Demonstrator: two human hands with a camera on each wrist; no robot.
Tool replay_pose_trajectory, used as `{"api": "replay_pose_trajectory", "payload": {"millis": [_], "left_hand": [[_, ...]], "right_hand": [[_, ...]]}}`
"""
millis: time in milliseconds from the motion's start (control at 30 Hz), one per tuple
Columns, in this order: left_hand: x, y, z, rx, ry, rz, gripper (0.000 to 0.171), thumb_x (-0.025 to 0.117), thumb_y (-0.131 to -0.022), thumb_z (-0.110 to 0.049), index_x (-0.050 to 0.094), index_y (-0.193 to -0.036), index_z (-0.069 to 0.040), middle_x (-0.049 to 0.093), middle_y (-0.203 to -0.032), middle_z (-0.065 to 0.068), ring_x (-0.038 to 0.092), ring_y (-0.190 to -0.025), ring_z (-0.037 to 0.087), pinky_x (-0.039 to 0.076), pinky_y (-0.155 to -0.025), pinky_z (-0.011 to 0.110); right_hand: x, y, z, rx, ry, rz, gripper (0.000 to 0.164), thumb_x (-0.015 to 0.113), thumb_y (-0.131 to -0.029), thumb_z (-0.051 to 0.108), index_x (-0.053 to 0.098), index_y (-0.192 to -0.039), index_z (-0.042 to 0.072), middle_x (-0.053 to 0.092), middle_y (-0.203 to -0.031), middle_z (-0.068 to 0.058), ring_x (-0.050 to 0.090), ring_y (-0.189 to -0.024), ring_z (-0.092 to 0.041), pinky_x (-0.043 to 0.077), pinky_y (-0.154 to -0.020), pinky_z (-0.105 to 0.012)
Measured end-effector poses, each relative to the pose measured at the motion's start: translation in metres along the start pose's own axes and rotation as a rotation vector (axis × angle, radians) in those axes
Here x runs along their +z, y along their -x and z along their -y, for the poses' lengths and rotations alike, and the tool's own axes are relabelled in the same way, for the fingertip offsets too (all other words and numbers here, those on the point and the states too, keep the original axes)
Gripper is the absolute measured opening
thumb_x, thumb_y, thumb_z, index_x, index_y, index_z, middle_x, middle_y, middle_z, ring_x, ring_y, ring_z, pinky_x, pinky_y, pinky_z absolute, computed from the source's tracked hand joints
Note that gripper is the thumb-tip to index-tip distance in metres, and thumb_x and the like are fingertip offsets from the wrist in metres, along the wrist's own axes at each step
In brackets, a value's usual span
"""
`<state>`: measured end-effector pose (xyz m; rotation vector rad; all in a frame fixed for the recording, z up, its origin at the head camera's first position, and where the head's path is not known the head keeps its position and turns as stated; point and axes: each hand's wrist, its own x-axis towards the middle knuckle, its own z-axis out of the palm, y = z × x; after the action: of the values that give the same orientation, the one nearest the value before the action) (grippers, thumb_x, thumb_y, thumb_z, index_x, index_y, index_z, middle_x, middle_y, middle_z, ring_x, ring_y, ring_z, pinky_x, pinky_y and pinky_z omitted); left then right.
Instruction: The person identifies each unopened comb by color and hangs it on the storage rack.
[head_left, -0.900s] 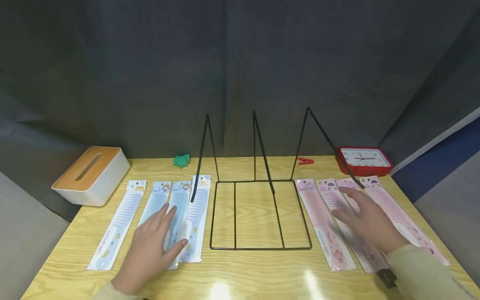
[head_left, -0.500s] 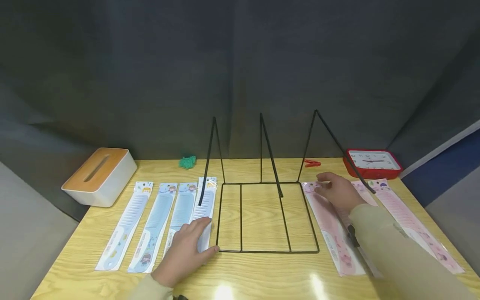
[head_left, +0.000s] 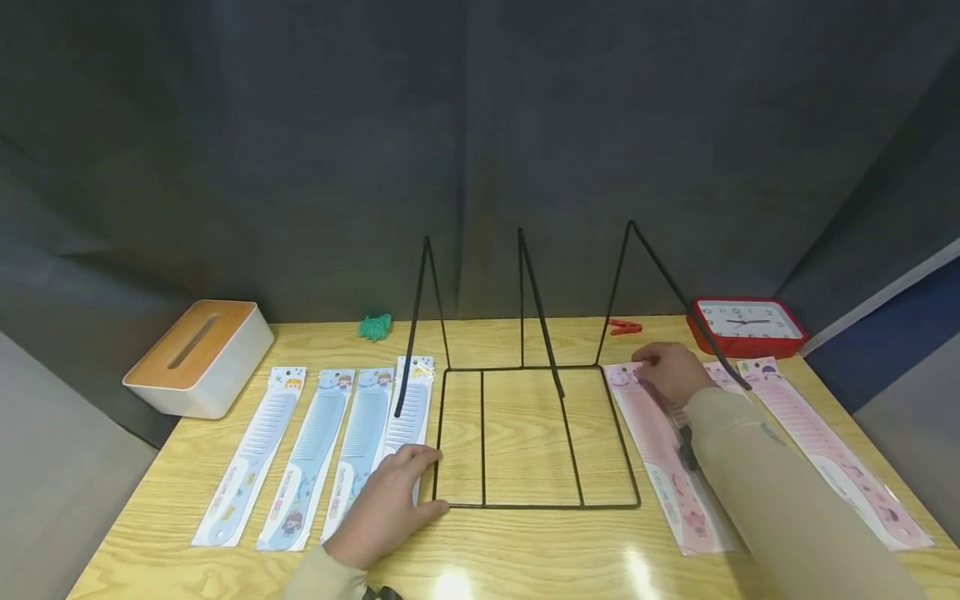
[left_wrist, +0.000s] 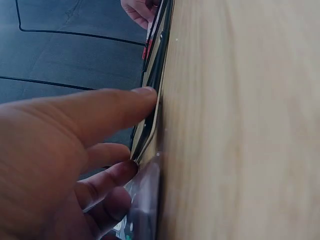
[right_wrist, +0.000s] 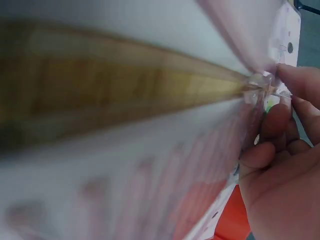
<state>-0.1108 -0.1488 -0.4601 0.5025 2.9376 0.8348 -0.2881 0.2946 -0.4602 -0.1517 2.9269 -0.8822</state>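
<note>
My right hand point(head_left: 670, 371) pinches the top end of a pink packaged comb, most of which is hidden under the arm; in the right wrist view, thumb and fingers hold a clear wrapper point(right_wrist: 257, 90) by its edge. To the left lies another pink packaged comb point(head_left: 660, 450), close by that hand. My left hand point(head_left: 390, 504) rests at the front left corner of a black wire rack point(head_left: 551, 506), thumb and fingers apart and touching the wire. Beneath and beside it lie blue packaged combs point(head_left: 363, 429), the nearest one point(head_left: 408, 417) partly covered by the fingers.
Three bent rods point(head_left: 540, 312) rise from the rack and lean forward. Further pink packaged combs point(head_left: 813, 437) lie at the right. A tissue box point(head_left: 198, 354), green string bundle point(head_left: 375, 327), red clip point(head_left: 625, 327) and red clock point(head_left: 750, 325) stand along the back.
My right hand has moved left and back from over the pink combs and now pinches one. My left hand has moved right, off the middle blue combs to the rack's corner.
</note>
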Motion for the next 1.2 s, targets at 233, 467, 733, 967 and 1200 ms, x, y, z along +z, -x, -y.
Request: {"api": "replay_pose_trajectory", "payload": {"millis": [233, 467, 733, 967, 1200], "left_hand": [[0.0, 0.0, 0.0, 0.031, -0.038, 0.004, 0.061, 0.08, -0.085, -0.037, 0.062, -0.135, -0.006, 0.057, -0.135, 0.006, 0.056, -0.12, 0.029, 0.049, -0.1, 0.048], [-0.004, 0.002, -0.002, 0.033, -0.081, -0.013, 0.06, 0.08, -0.086, -0.038, 0.064, -0.133, -0.005, 0.054, -0.144, 0.01, 0.054, -0.127, 0.036, 0.046, -0.104, 0.052], [-0.002, 0.0, -0.005, 0.076, -0.196, -0.048, 0.057, 0.081, -0.084, -0.04, 0.068, -0.128, -0.008, 0.059, -0.138, 0.009, 0.061, -0.115, 0.033, 0.055, -0.089, 0.049], [-0.002, -0.008, -0.009, 0.098, -0.243, -0.062, 0.052, 0.082, -0.083, -0.037, 0.07, -0.123, -0.006, 0.061, -0.134, 0.012, 0.064, -0.109, 0.033, 0.057, -0.084, 0.048], [-0.005, -0.021, -0.007, 0.08, -0.251, -0.059, 0.052, 0.081, -0.084, -0.035, 0.069, -0.125, -0.005, 0.06, -0.136, 0.013, 0.061, -0.108, 0.034, 0.055, -0.084, 0.048]], "right_hand": [[-0.011, 0.02, 0.011, 0.027, -0.149, -0.059, 0.023, 0.063, -0.097, 0.023, 0.067, -0.109, 0.005, 0.068, -0.103, -0.012, 0.057, -0.09, -0.026, 0.048, -0.075, -0.037], [-0.032, 0.07, 0.059, -0.032, -0.365, -0.073, 0.026, 0.056, -0.103, 0.026, 0.06, -0.115, 0.004, 0.063, -0.112, -0.013, 0.058, -0.094, -0.021, 0.053, -0.078, -0.033], [-0.045, 0.141, 0.137, -0.259, -0.514, -0.171, 0.015, 0.067, -0.098, 0.016, 0.065, -0.109, 0.005, 0.068, -0.098, -0.006, 0.064, -0.081, -0.017, 0.056, -0.069, -0.027], [-0.037, 0.177, 0.186, -0.43, -0.716, -0.256, 0.022, 0.072, -0.089, -0.004, 0.071, -0.111, -0.002, 0.07, -0.089, -0.002, 0.064, -0.075, -0.012, 0.055, -0.067, -0.021], [-0.031, 0.187, 0.214, -0.54, -0.903, -0.311, 0.022, 0.07, -0.084, -0.016, 0.073, -0.102, -0.004, 0.074, -0.092, -0.007, 0.065, -0.078, -0.014, 0.057, -0.069, -0.022]]}}
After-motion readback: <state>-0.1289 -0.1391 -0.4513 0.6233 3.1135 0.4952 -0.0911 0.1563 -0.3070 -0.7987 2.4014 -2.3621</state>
